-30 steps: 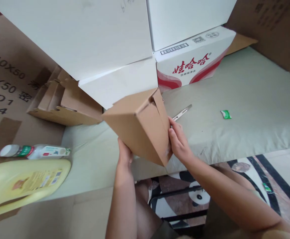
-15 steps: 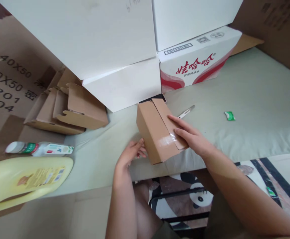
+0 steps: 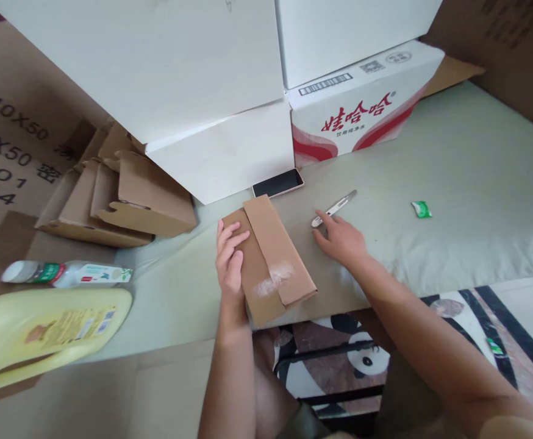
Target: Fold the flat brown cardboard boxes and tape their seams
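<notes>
A small brown cardboard box (image 3: 273, 256) lies flat on the pale green sheet (image 3: 454, 201), its top flap held with a strip of clear tape. My left hand (image 3: 230, 259) rests open on the box's left side, fingers flat. My right hand (image 3: 342, 238) is off the box to the right, fingers spread, with the fingertips touching the near end of a slim silver utility knife (image 3: 335, 207).
A phone (image 3: 278, 182) lies just behind the box. Stacked white cartons (image 3: 193, 79) and a red-printed carton (image 3: 362, 103) stand at the back. Folded brown boxes (image 3: 124, 195) lie left, with a bottle (image 3: 65, 274) and yellow jug (image 3: 42, 335). A green wrapper (image 3: 421, 209) lies right.
The box, first held tilted in the air in both hands, has come down flat on the sheet. My right hand has left it and moved to the knife.
</notes>
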Demonstrator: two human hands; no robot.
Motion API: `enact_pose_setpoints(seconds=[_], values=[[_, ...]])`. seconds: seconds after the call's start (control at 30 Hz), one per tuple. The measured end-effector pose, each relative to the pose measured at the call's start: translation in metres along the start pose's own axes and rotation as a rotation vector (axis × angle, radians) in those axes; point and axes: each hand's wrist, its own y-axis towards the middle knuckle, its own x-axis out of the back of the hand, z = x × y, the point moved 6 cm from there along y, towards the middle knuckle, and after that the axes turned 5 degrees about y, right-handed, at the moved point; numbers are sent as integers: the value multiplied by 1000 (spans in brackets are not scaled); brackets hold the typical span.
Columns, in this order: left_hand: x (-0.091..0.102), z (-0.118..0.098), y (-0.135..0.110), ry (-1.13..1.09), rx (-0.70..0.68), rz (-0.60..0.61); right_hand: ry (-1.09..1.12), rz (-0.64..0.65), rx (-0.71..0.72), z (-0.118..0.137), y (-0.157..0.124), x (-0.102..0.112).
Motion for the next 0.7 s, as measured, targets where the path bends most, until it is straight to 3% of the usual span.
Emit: enact_pose_setpoints(seconds=[0.2,0.27,0.33,0.4,0.5,0.57,0.7], values=[[1,1,-3,7,-1,11,-202,128,-132,-7,10,-9],[2,0,-2,13,-2,2,-147,93,-145,-6,9,-6],[2,0,-2,20,-5,-5,68,37,-114,-2,5,1],[1,-1,-2,36,-13,-4,421,14,2,9,-5,12],[-4,-7,-4,104,-60,-39,868,113,315,41,-36,33],[-10,-14,-8,178,-102,-78,931,144,475,60,-60,48],[-25,-26,-16,339,-145,-156,741,-149,623,81,-94,80]])
